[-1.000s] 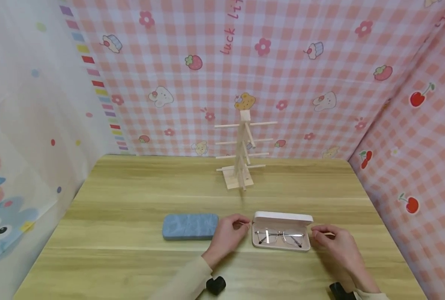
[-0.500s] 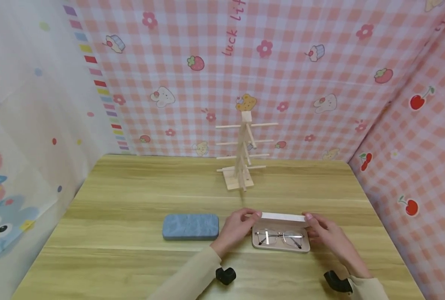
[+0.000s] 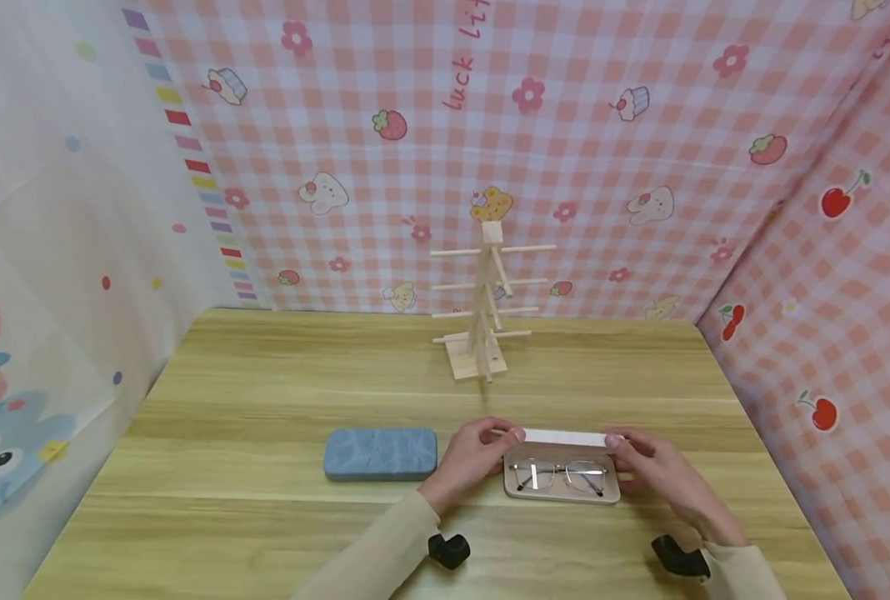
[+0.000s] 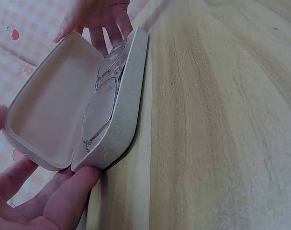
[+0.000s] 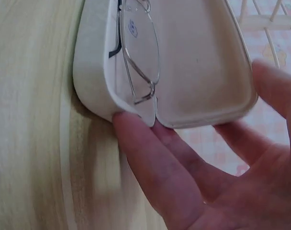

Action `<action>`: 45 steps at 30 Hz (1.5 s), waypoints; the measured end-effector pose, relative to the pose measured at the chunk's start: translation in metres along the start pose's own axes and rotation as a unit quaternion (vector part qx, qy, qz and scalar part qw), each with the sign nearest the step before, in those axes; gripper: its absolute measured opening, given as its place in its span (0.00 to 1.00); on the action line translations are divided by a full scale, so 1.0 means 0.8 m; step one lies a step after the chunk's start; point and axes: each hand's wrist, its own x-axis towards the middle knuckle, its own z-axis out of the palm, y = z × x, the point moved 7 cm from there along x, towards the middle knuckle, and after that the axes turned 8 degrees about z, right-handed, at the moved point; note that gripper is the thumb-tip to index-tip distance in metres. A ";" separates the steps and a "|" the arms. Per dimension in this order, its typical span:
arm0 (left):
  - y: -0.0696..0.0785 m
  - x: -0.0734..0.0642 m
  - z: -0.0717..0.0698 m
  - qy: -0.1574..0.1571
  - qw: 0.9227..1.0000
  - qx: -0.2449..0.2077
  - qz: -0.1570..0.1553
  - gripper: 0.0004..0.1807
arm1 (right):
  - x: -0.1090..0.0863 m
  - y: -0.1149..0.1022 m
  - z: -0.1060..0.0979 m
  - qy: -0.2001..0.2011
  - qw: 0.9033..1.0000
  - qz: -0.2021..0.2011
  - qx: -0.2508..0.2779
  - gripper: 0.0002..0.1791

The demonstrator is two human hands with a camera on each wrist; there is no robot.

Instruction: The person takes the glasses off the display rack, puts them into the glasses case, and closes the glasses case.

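A white glasses case [image 3: 561, 498] stands on the wooden table, its lid part-way raised and its hollow facing me. Folded thin metal-framed glasses [image 3: 537, 474] lie inside, lenses up. My left hand [image 3: 473, 457] grips the lid's left corner, thumb on the front edge; in the left wrist view, other fingers [image 4: 71, 196] touch the case's left end near the hinge. At the opposite corner my right hand [image 3: 658, 473] holds the lid likewise, and its fingers [image 5: 150, 158] press against the right end of the base. A closed blue glasses case [image 3: 381, 454] lies just left of my left hand.
Behind, a light wooden stand [image 3: 482, 317] with several horizontal pegs rises from a square foot. Pink checked cloth [image 3: 602, 150] hangs at the back and right of the table [image 3: 265, 392], and a white patterned cloth [image 3: 62, 250] at the left.
Both hands have moved from beside the white case up onto its lid corners. The lid has tipped forward and lower over the glasses. The blue case and stand have stayed put.
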 end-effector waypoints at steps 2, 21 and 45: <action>-0.002 -0.001 0.001 0.001 1.000 -0.019 -0.007 0.18 | 0.000 0.000 -0.001 -0.020 1.000 -0.005 0.010 0.31; -0.005 -0.004 -0.001 -0.013 0.998 -0.055 -0.036 0.19 | 0.000 0.009 -0.009 -0.076 0.996 -0.028 -0.046 0.27; 0.003 -0.012 0.013 -0.080 0.977 0.175 0.093 0.24 | -0.012 0.007 0.001 -0.002 0.977 -0.146 -0.153 0.24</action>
